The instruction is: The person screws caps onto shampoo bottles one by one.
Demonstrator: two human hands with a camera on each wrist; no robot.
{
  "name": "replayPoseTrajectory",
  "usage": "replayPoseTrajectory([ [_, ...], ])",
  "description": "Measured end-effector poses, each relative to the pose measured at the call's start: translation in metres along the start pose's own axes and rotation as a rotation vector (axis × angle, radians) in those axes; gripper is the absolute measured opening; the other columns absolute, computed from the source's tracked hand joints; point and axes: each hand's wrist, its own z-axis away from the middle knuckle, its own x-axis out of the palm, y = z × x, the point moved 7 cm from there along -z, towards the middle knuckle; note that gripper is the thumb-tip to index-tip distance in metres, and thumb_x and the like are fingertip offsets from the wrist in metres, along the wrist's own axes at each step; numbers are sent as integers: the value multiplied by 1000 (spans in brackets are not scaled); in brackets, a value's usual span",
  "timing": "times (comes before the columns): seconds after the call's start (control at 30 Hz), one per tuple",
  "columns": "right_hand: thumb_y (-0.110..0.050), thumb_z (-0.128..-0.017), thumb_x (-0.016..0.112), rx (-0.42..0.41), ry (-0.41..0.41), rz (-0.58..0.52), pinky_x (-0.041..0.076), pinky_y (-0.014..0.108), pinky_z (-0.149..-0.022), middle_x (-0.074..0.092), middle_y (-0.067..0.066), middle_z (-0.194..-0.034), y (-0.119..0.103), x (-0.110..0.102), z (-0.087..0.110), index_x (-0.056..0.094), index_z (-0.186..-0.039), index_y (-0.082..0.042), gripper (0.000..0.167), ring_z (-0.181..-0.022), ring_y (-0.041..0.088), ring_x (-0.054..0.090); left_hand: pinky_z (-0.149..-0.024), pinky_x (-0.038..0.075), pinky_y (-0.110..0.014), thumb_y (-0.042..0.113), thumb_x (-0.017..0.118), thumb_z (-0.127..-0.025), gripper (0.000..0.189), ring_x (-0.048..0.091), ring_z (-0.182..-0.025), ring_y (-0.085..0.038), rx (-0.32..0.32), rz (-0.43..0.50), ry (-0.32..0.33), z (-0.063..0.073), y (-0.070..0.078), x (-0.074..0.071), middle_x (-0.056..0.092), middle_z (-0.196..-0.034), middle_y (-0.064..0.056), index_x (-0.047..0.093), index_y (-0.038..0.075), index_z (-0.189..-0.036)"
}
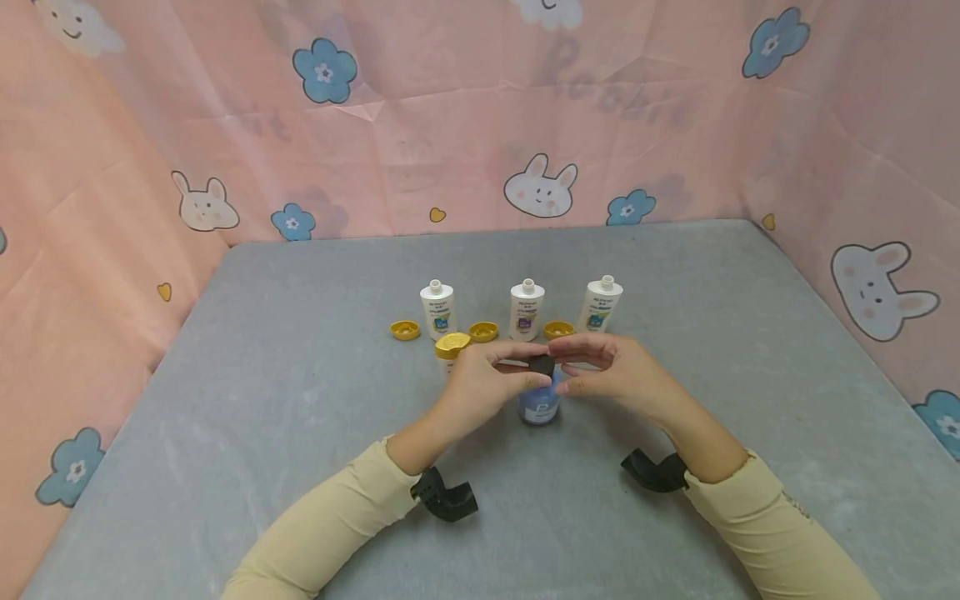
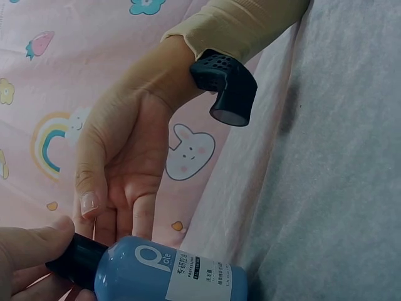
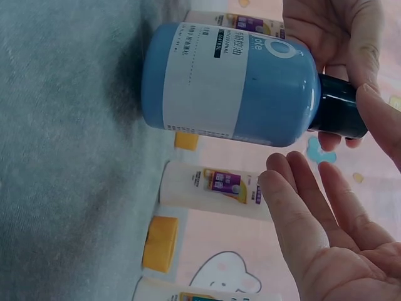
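A blue bottle (image 1: 539, 407) with a white label stands upright on the table. My left hand (image 1: 486, 382) pinches its black cap (image 2: 78, 260) between thumb and fingers. On the bottle's other side, my right hand (image 1: 618, 372) has its fingers extended and holds nothing. In the right wrist view the right thumb (image 3: 383, 122) appears close beside the cap; I cannot tell whether it touches. Behind the left hand, a white bottle with a yellow cap (image 1: 452, 345) is partly hidden.
Three white bottles with bare necks, left (image 1: 438, 310), middle (image 1: 527, 310) and right (image 1: 600, 305), stand in a row behind. Yellow caps, left (image 1: 405, 331), middle (image 1: 483, 332) and right (image 1: 558, 330), lie beside them. Pink printed cloth (image 1: 420, 117) surrounds the grey table (image 1: 315, 333).
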Motion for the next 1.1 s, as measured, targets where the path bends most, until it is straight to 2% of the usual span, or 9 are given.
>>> replayPoseTrajectory([
  [0.2, -10, -84, 79, -13, -9, -6, 51, 30, -103, 60, 23, -136, -1, 0, -1, 57, -133, 5, 55, -132, 35, 55, -83, 61, -29, 14, 84, -79, 36, 74, -99, -21, 15, -13, -1, 0, -2, 0, 74, -117, -3, 76, 13, -114],
  [0.37, -11, -83, 80, -8, -5, -7, 51, 29, -103, 61, 22, -135, -1, 0, -2, 58, -132, 4, 56, -130, 32, 57, -84, 60, -27, 15, 83, -81, 35, 73, -101, -21, 17, -53, -4, -1, -4, 0, 74, -118, -1, 75, 15, -115],
  [0.53, -11, -82, 81, 5, -5, -3, 52, 29, -103, 61, 20, -136, 1, 0, -4, 59, -132, 2, 56, -130, 29, 57, -91, 59, -30, 12, 81, -83, 35, 71, -105, -19, 79, -90, -23, 0, 1, 2, 72, -121, -3, 73, 12, -118],
  [0.7, -10, -84, 79, -5, -12, -1, 52, 28, -103, 60, 20, -137, 0, -1, -3, 58, -133, 2, 55, -128, 25, 59, -98, 56, -35, 11, 79, -85, 36, 67, -113, -19, 142, -122, -25, 4, 10, 2, 71, -121, -4, 71, 9, -120],
  [0.87, -14, -88, 76, -8, 12, 15, 52, 19, -99, 61, 19, -136, -3, -7, 1, 59, -132, -1, 49, -121, 7, 61, -101, 54, -33, 9, 79, -85, 38, 66, -116, -20, 184, -148, 14, 10, 23, -5, 71, -121, -7, 69, 6, -122],
  [1.0, -23, -91, 73, 11, 37, 32, 51, 14, -95, 61, 18, -136, -6, -13, 3, 61, -132, -5, 46, -118, 2, 61, -100, 54, -26, 5, 78, -84, 38, 66, -115, -22, 257, -81, 58, 15, 41, -17, 71, -122, -11, 69, 3, -121],
  [1.1, -28, -92, 73, 32, 56, 49, 50, 15, -93, 62, 14, -136, -9, -16, 3, 61, -133, -7, 48, -117, 2, 63, -101, 53, -26, 4, 78, -84, 37, 66, -115, -22, 297, -16, 101, 18, 54, -32, 70, -123, -12, 69, 2, -120],
])
